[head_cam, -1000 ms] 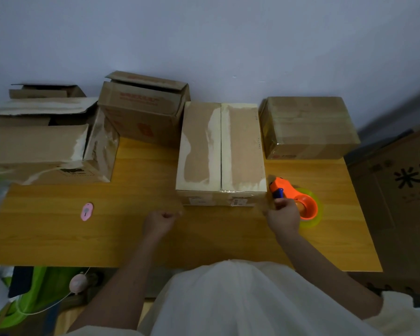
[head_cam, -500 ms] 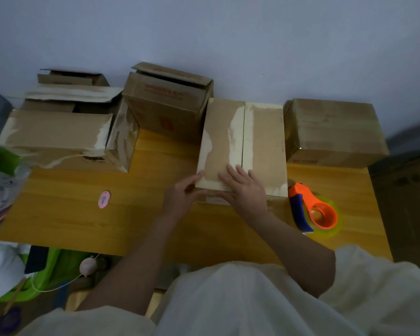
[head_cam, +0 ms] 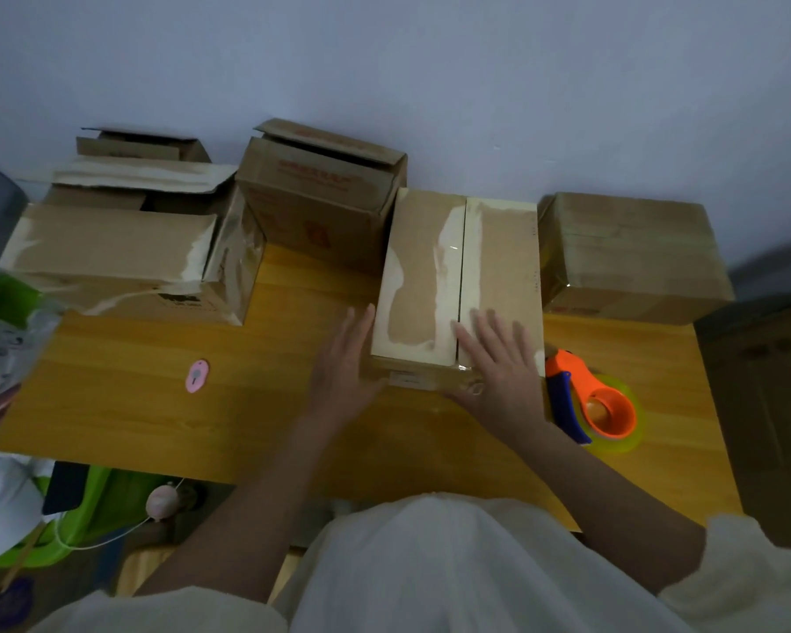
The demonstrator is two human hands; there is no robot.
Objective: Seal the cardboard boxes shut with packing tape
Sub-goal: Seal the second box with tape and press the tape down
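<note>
Worktop (head_cam: 124, 404), left to right: open boxes (head_cam: 119, 253), pink cutter (head_cam: 197, 376), left hand (head_cam: 343, 363) flat against centre box (head_cam: 457, 285) side, right hand (head_cam: 498, 358) flat on lid, tape dispenser (head_cam: 590, 399), sealed box (head_cam: 631, 253).

The left hand (head_cam: 345, 376) lies flat against the middle box's (head_cam: 457, 276) near-left side; the right hand (head_cam: 498, 372) presses its near top. An orange tape dispenser (head_cam: 599, 404) rests just right.
</note>
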